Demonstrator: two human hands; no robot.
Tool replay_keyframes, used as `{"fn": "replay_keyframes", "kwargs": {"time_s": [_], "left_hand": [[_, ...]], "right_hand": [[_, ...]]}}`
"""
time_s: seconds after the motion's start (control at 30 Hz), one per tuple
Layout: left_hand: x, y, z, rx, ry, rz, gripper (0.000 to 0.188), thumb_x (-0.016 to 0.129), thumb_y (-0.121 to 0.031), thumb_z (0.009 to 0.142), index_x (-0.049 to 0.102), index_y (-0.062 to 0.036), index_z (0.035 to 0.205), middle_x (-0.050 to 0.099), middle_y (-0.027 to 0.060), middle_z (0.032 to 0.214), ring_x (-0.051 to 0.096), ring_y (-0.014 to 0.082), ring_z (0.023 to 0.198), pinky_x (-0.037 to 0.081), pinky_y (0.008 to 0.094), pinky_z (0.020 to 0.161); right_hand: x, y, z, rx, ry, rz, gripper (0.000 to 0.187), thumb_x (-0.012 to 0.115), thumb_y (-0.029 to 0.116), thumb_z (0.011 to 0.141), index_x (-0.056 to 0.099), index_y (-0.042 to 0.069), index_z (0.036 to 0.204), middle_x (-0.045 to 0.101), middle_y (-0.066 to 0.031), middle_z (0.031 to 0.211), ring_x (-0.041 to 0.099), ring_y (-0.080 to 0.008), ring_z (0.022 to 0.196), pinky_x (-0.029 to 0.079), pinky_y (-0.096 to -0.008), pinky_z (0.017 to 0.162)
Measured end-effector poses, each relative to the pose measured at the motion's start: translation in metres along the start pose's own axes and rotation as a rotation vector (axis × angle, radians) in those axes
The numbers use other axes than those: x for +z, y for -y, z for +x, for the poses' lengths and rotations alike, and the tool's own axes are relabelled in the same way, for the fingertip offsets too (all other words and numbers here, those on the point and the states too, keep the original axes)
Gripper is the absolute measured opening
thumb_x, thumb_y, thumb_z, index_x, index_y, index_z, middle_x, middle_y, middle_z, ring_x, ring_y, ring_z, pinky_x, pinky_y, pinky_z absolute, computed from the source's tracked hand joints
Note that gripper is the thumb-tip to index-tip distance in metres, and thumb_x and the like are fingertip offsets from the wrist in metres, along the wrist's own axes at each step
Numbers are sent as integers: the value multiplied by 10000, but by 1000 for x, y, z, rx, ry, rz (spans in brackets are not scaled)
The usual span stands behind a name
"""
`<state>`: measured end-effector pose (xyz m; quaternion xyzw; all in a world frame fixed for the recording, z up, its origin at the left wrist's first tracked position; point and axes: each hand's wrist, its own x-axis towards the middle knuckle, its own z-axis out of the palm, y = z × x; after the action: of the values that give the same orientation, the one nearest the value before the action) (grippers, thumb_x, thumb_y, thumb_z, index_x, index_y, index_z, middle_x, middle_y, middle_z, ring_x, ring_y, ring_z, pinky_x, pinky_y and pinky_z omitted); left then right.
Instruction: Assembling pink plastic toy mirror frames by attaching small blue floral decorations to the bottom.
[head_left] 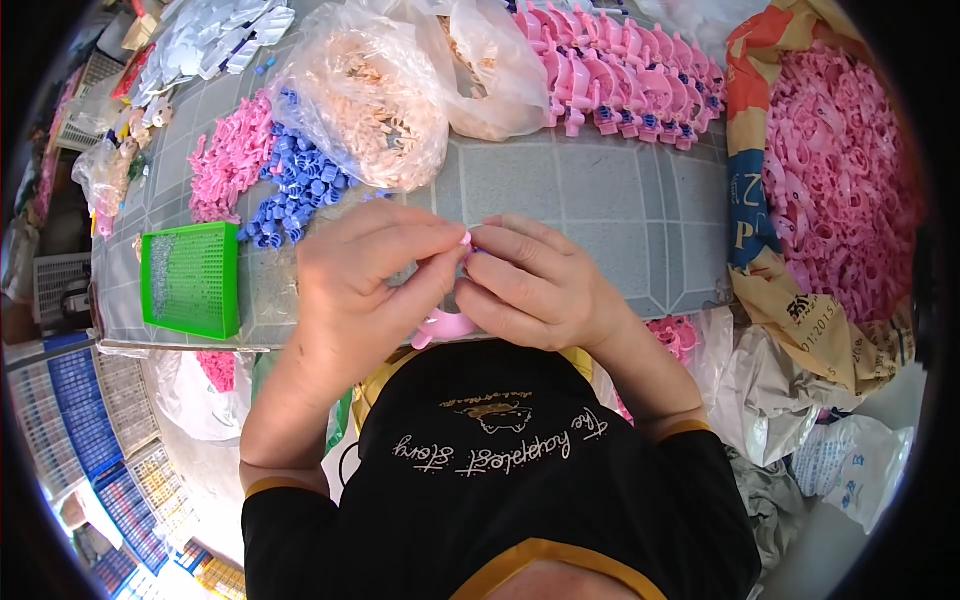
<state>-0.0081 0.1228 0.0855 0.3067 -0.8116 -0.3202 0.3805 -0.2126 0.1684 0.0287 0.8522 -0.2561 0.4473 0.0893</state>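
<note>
Both my hands meet over the bench's near edge: left hand and right hand fingers pinched together on a small pink plastic piece, green tray toward the left edge.

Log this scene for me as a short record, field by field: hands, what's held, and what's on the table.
Left hand: pinching a pink plastic piece
Right hand: gripping the same piece, fingertips meeting the left's
Table: grey tiled top
Left of hands: green tray
Behind hands: blue clips, pink clips, clear bag
Right: sack of pink parts
</note>
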Motion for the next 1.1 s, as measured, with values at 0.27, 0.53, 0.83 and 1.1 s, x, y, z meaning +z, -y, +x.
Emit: {"fn": "replay_keyframes", "kwargs": {"time_s": [0.27,0.53,0.83,1.1], "left_hand": [[-10,7,5,49,64,130,117,756,-45,850,754,-14,963,718,139,902,689,317,809,553,371,718],[-92,115,-8,-202,-235,851,195,708,-87,903,754,-9,1076,739,181,1063,705,348,971,550,412,874],[-133,205,-27,-465,-131,1106,128,728,-215,803,775,-128,885,699,127,1001,653,351,1038,517,511,889],[-100,150,-17,-421,-220,848,132,691,-106,911,672,-44,1026,723,168,954,714,345,899,549,420,781]], "right_hand": [[1,-1,3,14,49,64,248,746,43,782,677,-11,1014,649,-154,1072,684,-371,961,602,-491,831],[-4,14,-8,1026,29,746,376,671,-13,923,561,-7,1283,575,-86,1218,579,-180,1112,465,-295,983],[-14,12,-7,936,52,776,375,674,-53,919,577,-6,1278,559,-80,1231,544,-160,1116,430,-274,995],[-12,1,-6,455,16,230,314,769,-20,810,766,20,1121,695,-133,1150,700,-304,1045,589,-337,842]]}}
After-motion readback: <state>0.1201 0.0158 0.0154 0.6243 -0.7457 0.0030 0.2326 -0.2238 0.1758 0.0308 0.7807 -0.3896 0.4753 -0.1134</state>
